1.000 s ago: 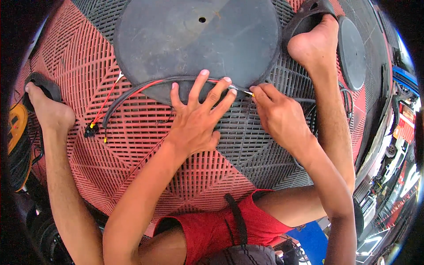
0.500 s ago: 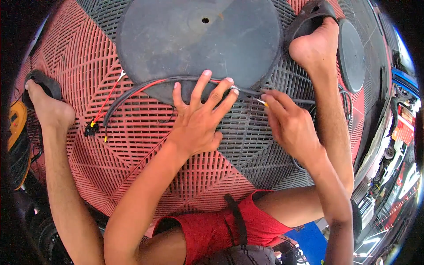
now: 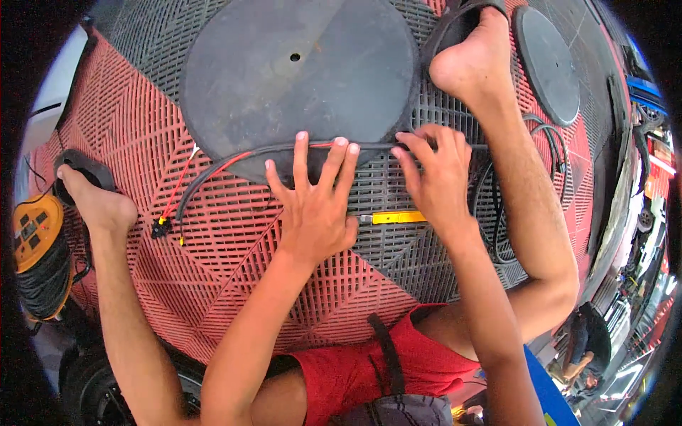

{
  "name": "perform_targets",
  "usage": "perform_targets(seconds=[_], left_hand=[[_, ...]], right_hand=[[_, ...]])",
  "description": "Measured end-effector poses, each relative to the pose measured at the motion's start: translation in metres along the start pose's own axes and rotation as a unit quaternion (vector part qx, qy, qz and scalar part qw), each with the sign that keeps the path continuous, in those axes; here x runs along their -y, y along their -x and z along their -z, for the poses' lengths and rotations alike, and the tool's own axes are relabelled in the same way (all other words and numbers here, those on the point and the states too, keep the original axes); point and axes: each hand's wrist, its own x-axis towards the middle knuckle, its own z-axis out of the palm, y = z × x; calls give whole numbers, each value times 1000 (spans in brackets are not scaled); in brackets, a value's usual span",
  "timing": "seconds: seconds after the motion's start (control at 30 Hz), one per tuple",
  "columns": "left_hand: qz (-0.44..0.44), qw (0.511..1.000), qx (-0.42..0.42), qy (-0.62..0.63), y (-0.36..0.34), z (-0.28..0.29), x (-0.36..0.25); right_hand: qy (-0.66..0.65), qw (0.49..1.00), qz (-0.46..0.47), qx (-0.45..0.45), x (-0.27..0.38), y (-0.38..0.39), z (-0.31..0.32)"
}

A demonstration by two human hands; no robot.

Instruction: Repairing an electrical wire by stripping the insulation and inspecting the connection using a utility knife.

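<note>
My left hand (image 3: 317, 206) lies open with spread fingers across a black sheathed cable (image 3: 209, 174) along the near edge of a dark round pad (image 3: 297, 89); its fingertips press on the cable, where a red wire shows. My right hand (image 3: 440, 174) hovers open at the cable's right stretch, fingertips at or just beside it; exact contact is unclear. A yellow utility knife (image 3: 394, 216) with a silver tip lies on the mat between and below my hands. At the cable's left end are a black connector (image 3: 161, 228) and thin red wire with a white tab.
Red-and-grey grid mats (image 3: 135, 280) cover the floor. My bare legs and feet lie either side. A yellow cable reel (image 3: 37, 231) is at left, a smaller round pad (image 3: 547, 64) upper right, coiled cable (image 3: 550, 131) by my right leg, another person (image 3: 579, 358) at lower right.
My right hand has released the knife, now lying on the mat, and moved up to the cable with fingers opened. My left hand stays on the cable; the view has shifted slightly.
</note>
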Motion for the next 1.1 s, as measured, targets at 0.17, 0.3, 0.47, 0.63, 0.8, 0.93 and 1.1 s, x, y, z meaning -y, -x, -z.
perform_targets(seconds=[0.17, 0.3, 0.47, 0.63, 0.8, 0.93, 1.1], left_hand=[[15, 1000, 16, -21, 2, 7, -8], [2, 999, 11, -42, 7, 6, -6], [-18, 999, 0, -28, 4, 2, -2], [-51, 998, 18, -30, -5, 10, 6], [-77, 996, 37, 25, -8, 12, 16], [-92, 995, 44, 23, -9, 13, 20], [-104, 994, 40, 7, -9, 9, 23]], right_hand=[[-99, 991, 36, 80, -11, 3, -13], [-125, 989, 22, 71, -1, 8, -15], [-87, 994, -5, 65, 8, 10, -16], [-125, 991, -16, 56, 0, 6, -20], [-135, 989, -23, 57, -2, 1, -20], [-156, 984, -59, 68, 0, -1, -19], [-178, 978, -71, 80, -2, -3, -19]])
